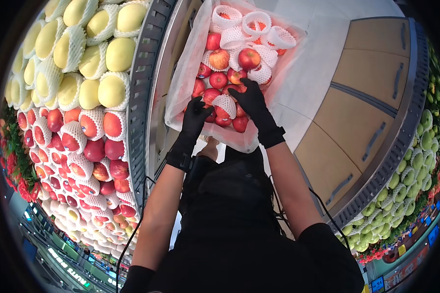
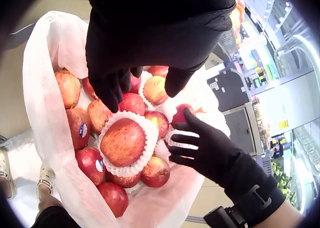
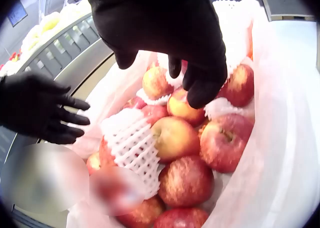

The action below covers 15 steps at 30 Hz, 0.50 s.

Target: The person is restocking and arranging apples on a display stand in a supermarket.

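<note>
Red apples (image 1: 218,78) fill a crate lined with translucent pinkish-white plastic (image 1: 183,93). One apple in a white foam net (image 1: 225,105) lies between the hands, net and fruit also showing in the left wrist view (image 2: 123,142). My black-gloved left hand (image 1: 195,117) hovers over the crate's near left side, fingers loosely bent, holding nothing. The gloved right hand (image 1: 253,101) is over the right side; its fingers, spread in the left wrist view (image 2: 207,150), hang just above the apples. Whether its fingertips touch one, I cannot tell.
Empty foam nets (image 1: 256,24) lie at the crate's far end. On the left rises a display of netted yellow fruit (image 1: 113,52) and red apples (image 1: 94,150) behind a grey slatted edge. Wooden cabinets (image 1: 349,117) and green fruit (image 1: 406,180) stand to the right.
</note>
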### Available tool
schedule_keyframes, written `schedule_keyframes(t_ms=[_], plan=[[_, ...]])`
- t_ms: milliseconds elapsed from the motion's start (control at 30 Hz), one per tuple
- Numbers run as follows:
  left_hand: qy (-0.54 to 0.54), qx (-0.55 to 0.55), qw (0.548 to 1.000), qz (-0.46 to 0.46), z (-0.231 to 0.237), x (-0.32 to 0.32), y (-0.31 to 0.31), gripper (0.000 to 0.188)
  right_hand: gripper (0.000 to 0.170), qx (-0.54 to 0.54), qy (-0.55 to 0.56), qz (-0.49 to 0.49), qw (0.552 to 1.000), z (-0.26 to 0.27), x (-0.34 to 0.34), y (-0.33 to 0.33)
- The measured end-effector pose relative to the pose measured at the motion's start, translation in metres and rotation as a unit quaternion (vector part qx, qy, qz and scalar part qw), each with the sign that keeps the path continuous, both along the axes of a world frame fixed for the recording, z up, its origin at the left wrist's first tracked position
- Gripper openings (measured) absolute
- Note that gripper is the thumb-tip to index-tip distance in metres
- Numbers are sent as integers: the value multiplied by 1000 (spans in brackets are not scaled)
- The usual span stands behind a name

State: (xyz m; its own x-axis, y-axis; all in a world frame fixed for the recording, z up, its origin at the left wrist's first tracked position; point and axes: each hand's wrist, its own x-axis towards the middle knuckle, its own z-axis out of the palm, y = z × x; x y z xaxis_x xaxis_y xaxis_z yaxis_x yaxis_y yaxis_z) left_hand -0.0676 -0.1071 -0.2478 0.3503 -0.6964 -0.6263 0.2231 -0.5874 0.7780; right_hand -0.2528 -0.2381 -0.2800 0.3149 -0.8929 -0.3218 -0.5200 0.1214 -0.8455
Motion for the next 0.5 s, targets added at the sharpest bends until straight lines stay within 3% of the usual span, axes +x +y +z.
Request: schedule_keyframes(t_ms=[33, 100, 200, 300, 500], plan=[[4, -1, 1000, 8, 1, 1, 2, 64, 63, 10, 9, -10, 1000, 25, 0, -18], [9, 1, 1000, 18, 2, 2, 6, 59, 61, -133, 54, -21, 989, 10, 0, -39], [13, 4, 1000, 24, 5, 5, 9, 50, 65, -183, 101, -8, 978, 7, 10, -68], [25, -11, 999, 29, 5, 5, 4, 43, 71, -148, 245, 56, 956, 11, 22, -80], [-10, -84, 996, 9, -24, 5, -56, 38, 70, -122, 390, 107, 906, 19, 20, -91]])
